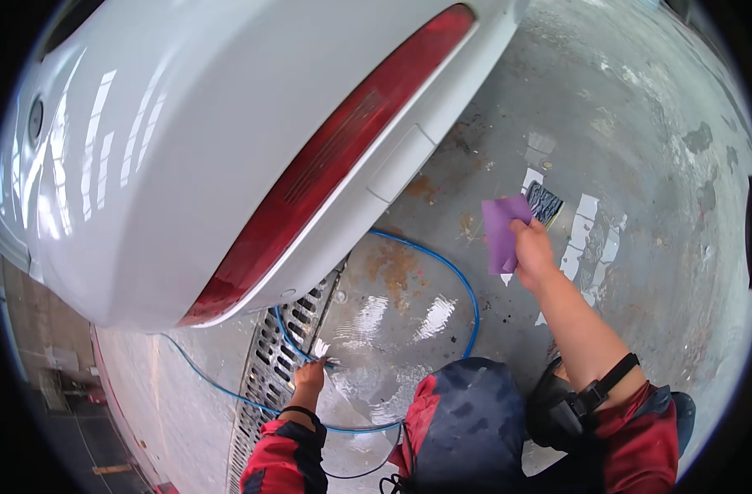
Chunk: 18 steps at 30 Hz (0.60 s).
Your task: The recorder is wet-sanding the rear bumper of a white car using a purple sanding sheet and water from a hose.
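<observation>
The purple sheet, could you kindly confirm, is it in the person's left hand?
No, the right hand holds the purple sheet.

The person's right hand (534, 247) grips a flat purple sheet (499, 230) above the shiny grey floor (639, 148). The left hand (310, 377), its grip unclear, is at a thin blue hose (478, 313) near a slotted metal grate (265, 362). A glossy white vehicle body (186, 165) bears 1 long red light (326, 165).

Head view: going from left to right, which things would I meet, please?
Round grey disc on the white car body → red tail light → purple sheet in the right hand → dark patterned rectangular piece.
</observation>
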Motion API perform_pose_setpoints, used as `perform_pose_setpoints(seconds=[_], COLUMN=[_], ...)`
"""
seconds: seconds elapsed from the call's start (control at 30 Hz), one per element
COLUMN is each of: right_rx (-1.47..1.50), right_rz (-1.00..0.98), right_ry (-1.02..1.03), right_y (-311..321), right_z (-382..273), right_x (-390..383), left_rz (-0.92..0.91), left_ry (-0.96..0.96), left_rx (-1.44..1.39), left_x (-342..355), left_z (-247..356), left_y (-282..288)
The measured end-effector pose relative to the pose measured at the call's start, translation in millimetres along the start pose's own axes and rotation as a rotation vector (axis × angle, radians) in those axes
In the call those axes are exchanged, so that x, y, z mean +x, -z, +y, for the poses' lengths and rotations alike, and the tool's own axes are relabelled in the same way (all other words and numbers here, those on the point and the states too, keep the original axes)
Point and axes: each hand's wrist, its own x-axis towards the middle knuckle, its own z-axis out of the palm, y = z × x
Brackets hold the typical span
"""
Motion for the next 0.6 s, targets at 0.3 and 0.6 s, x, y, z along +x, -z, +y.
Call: perform_pose_setpoints(seconds=[0.3, 0.6], right_rx=[0.218, 0.32], right_rz=[-0.08, -0.144], right_ry=[0.09, 0.226], right_y=[-36.7, -73.8], right_z=[-53.4, -65.7], right_x=[-28.9, -39.4], left_rz=[0.285, 0.69], left_ry=[-0.079, -0.602], left_rx=[0.125, -0.584], left_x=[-0.9, -125.6], left_z=[-4.6, 80.8], left_y=[33.3, 256.3])
